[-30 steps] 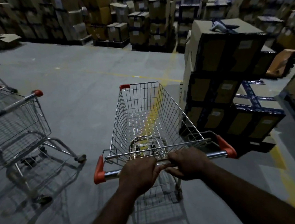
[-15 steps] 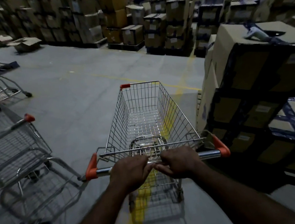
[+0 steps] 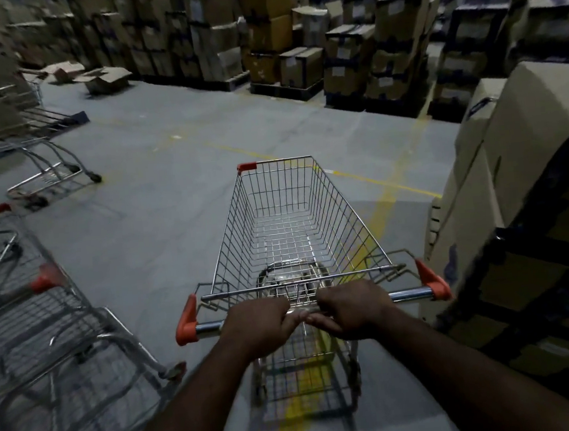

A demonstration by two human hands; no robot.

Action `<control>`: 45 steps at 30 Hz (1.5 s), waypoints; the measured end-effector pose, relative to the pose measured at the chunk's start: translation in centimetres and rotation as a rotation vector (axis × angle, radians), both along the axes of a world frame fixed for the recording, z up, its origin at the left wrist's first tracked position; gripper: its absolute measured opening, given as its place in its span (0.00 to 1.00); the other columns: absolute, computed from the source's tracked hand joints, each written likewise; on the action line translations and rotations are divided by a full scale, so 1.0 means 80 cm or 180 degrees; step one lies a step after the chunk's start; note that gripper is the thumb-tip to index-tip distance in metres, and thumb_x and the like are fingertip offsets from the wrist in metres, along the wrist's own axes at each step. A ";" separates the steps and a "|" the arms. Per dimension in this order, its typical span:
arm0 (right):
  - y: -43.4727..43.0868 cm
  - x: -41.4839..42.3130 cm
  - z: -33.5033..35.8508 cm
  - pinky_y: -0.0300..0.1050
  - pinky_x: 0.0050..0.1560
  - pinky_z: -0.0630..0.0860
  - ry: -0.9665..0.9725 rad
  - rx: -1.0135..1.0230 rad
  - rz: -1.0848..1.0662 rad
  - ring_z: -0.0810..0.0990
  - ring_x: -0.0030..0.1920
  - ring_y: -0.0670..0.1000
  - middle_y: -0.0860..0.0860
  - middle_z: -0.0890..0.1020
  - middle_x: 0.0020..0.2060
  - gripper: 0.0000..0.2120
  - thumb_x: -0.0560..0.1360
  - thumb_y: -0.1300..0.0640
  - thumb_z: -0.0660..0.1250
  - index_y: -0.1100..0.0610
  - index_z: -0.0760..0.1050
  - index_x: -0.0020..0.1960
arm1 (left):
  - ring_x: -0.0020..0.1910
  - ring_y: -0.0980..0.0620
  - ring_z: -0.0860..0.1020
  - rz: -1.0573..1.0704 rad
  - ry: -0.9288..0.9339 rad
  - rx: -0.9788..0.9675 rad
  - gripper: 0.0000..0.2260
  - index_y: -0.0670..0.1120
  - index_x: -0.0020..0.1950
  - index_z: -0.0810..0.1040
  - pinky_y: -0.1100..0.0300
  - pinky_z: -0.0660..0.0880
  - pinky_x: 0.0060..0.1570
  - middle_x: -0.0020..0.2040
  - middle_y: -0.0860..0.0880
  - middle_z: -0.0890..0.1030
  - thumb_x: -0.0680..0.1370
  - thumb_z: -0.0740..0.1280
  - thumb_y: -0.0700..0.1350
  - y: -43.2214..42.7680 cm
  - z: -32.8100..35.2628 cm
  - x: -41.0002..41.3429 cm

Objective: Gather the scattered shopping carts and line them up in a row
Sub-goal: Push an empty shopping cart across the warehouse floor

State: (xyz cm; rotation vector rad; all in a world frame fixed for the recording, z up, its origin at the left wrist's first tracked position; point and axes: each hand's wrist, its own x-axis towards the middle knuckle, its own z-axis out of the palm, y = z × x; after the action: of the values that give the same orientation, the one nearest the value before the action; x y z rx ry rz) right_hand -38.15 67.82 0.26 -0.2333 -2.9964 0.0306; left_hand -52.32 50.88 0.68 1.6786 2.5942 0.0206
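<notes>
Your left hand [image 3: 256, 324] and right hand [image 3: 356, 307] both clench the chrome handle bar [image 3: 410, 295] of the empty silver wire-mesh shopping cart [image 3: 288, 235]. It has orange caps at the bar ends and stands at 12 o'clock on the grey concrete floor [image 3: 171, 191]. A second wire cart [image 3: 44, 322] stands at 9 o'clock; stacked brown cardboard boxes [image 3: 526, 125] crowd 3 o'clock.

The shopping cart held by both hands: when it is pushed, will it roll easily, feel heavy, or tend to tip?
The cart probably rolls easily: it stands on wheels on a smooth floor. It is likely light for its size, since its wire basket is empty. The left hand and right hand grip mid-handle, so it may swerve rather than tip.
</notes>
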 end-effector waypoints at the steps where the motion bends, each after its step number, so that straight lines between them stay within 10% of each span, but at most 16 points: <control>1: 0.014 -0.015 0.002 0.45 0.40 0.70 -0.0003 0.0007 0.0043 0.84 0.46 0.56 0.49 0.85 0.46 0.27 0.77 0.27 0.52 0.50 0.72 0.49 | 0.50 0.45 0.80 0.0021 -0.0002 0.0018 0.26 0.51 0.50 0.74 0.54 0.70 0.42 0.49 0.49 0.83 0.79 0.49 0.70 0.013 -0.001 -0.013; 45: 0.474 -0.875 0.000 0.46 0.38 0.72 -0.0196 -0.0236 0.1148 0.83 0.40 0.57 0.50 0.83 0.39 0.25 0.74 0.25 0.50 0.46 0.66 0.43 | 0.45 0.47 0.80 0.1320 0.0185 0.0612 0.25 0.53 0.47 0.71 0.54 0.67 0.37 0.44 0.52 0.80 0.75 0.44 0.69 0.413 -0.018 -0.765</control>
State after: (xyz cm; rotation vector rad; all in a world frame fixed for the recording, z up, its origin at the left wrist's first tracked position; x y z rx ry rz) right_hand -108.16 105.76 0.27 0.3060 -3.0582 0.1739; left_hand -113.50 83.93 -0.72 1.1662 3.0189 0.2473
